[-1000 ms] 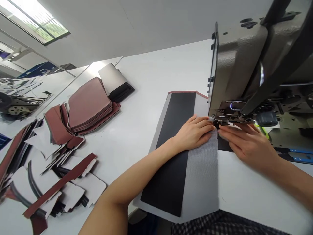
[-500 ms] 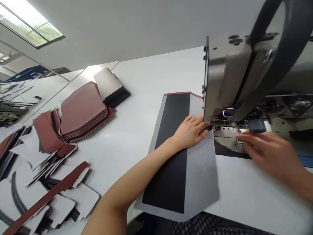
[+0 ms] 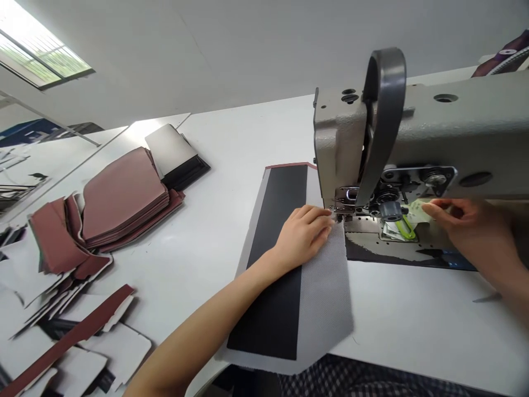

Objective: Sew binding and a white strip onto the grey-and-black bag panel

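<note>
**stitchfan:** what's each hand doing?

**me:** Nearest, my left hand [image 3: 303,234] lies flat, fingers open, pressing the grey-and-black fabric panel [image 3: 289,286] onto the worktop [image 3: 413,320], fingertips right at the presser foot [image 3: 336,212].

**stitchfan:** and the right?

**me:** My right hand [image 3: 467,229] is under the sewing machine [image 3: 413,132] arm, grip pinched on a pale green slip [image 3: 417,210]. Further left: maroon leather stacks [image 3: 124,198].
</note>
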`<control>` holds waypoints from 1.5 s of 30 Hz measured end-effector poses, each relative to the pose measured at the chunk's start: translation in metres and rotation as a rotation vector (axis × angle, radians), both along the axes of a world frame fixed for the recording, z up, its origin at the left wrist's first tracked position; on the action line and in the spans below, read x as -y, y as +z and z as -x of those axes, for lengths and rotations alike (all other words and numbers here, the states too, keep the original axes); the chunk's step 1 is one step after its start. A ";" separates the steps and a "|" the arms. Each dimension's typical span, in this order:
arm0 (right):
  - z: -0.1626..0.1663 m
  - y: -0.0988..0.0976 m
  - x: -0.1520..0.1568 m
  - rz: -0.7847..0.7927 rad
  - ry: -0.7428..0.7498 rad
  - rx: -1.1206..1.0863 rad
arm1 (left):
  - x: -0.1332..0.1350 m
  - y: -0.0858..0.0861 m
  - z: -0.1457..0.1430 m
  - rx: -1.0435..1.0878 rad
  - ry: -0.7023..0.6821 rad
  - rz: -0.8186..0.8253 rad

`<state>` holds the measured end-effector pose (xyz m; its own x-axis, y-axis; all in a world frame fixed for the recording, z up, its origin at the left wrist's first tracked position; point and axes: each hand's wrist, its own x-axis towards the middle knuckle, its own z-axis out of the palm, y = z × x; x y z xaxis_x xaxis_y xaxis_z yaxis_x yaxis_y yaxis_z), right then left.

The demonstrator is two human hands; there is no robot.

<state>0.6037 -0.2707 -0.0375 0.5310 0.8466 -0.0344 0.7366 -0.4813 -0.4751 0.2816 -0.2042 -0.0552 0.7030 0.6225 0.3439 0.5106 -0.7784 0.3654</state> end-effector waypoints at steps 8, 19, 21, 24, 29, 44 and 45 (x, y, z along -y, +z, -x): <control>0.078 0.001 0.057 -0.211 0.682 -0.447 | 0.056 0.028 -0.018 0.308 -0.067 0.777; 0.080 -0.026 0.028 -0.453 0.899 0.144 | 0.004 -0.011 -0.013 -0.012 0.218 -0.019; 0.078 -0.029 0.024 -0.467 0.903 0.207 | 0.003 -0.015 -0.014 -0.082 0.126 -0.151; 0.077 -0.032 0.017 -0.474 0.950 0.266 | 0.009 -0.017 -0.007 -0.157 -0.016 -0.252; 0.081 -0.033 0.005 -0.538 1.061 0.324 | 0.016 -0.020 0.006 -0.154 -0.108 -0.304; 0.081 -0.052 -0.004 -0.482 1.066 0.326 | 0.010 -0.014 0.007 -0.154 -0.103 -0.058; 0.080 -0.054 -0.005 -0.481 1.058 0.331 | 0.007 -0.014 0.007 -0.151 -0.103 -0.050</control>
<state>0.5233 -0.2655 -0.0914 -0.5087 0.7567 0.4106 0.7793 0.6074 -0.1539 0.2749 -0.2112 -0.0696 0.8081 0.5296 0.2579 0.4737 -0.8445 0.2499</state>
